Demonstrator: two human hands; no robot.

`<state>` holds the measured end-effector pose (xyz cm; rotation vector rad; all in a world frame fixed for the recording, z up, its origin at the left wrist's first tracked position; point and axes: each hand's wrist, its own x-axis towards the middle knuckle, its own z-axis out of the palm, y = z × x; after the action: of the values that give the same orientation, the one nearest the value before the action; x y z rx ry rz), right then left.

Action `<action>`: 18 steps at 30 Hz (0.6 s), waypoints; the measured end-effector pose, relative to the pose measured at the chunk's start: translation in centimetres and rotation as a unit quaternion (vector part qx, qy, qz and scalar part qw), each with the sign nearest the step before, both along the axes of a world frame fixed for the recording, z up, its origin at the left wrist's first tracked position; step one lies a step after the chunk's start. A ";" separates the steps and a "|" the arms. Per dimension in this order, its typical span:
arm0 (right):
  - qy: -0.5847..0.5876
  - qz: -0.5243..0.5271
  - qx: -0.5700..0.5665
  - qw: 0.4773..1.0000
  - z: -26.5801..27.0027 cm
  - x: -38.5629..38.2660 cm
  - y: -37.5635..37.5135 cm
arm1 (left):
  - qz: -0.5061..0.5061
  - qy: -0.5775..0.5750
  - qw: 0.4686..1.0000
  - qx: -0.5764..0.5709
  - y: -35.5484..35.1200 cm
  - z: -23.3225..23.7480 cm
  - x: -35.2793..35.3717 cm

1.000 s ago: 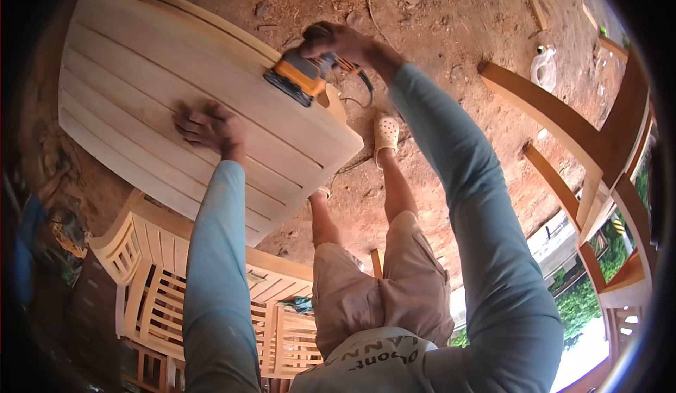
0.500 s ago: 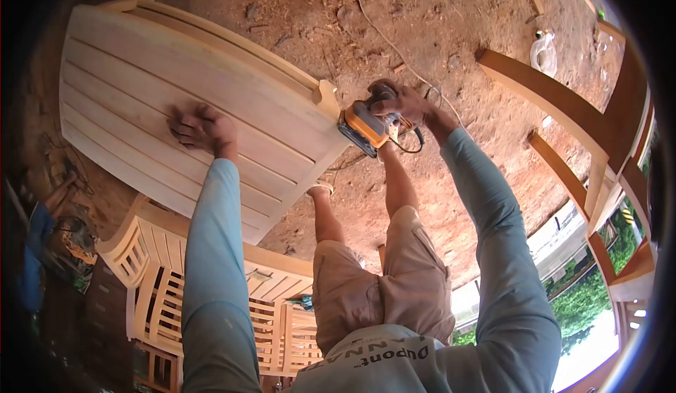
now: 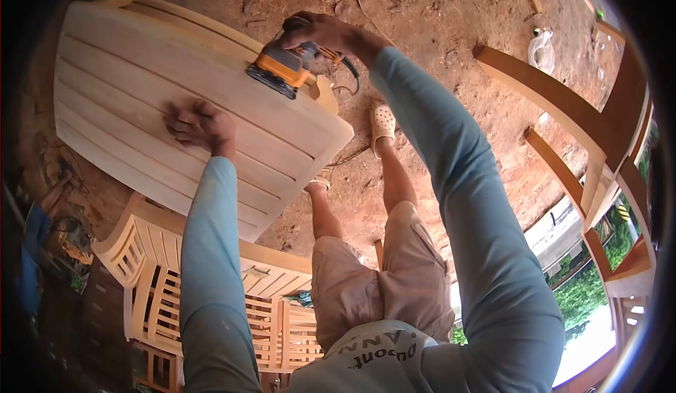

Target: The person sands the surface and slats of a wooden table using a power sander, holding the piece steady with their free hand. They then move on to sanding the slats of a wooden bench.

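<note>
A pale slatted wooden panel (image 3: pixel 141 139), part of a piece of furniture, spans the upper left. My left hand (image 3: pixel 204 127) rests on its slats with the fingers apart and slightly bent, holding nothing. In my right hand (image 3: pixel 317 32) is an orange and black power sander (image 3: pixel 283 62), gripped around its top. Its dark sanding pad sits at the panel's upper edge, near a shaped wooden end piece (image 3: pixel 324 96). A black cord loops from the back of the sander toward the ground.
Wooden benches with slats (image 3: pixel 165 301) stand at the lower left. Curved brown wooden frames (image 3: pixel 549 90) rise on the right. A clear plastic bag (image 3: pixel 541 51) lies on the dirt floor (image 3: pixel 436 62), which has wood scraps and a cord. Another person's arm (image 3: pixel 60 194) shows at far left.
My right hand has carried the sander leftward and up, from beside the panel's right corner to its upper edge. My left hand stays in nearly the same spot on the slats.
</note>
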<state>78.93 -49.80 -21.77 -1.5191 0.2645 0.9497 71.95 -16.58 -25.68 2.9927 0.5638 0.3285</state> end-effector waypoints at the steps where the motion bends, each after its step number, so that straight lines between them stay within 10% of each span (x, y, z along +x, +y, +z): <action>1: -0.042 -0.003 0.016 0.999 -0.6 0.2 0.3 | 0.000 0.008 1.000 -0.004 -0.1 0.2 0.0; 14: 0.070 -0.081 -0.005 0.994 -0.9 -18.0 -9.3 | 0.009 -0.001 1.000 0.006 0.1 -0.3 -0.1; 18: 0.094 -0.293 0.045 0.950 -1.2 -25.4 -8.1 | 0.021 0.004 1.000 0.014 0.2 -0.4 -0.1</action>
<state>53.58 -57.88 -23.00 -1.1611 0.7542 0.6136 71.90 -16.40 -26.05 3.0140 0.6280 0.3300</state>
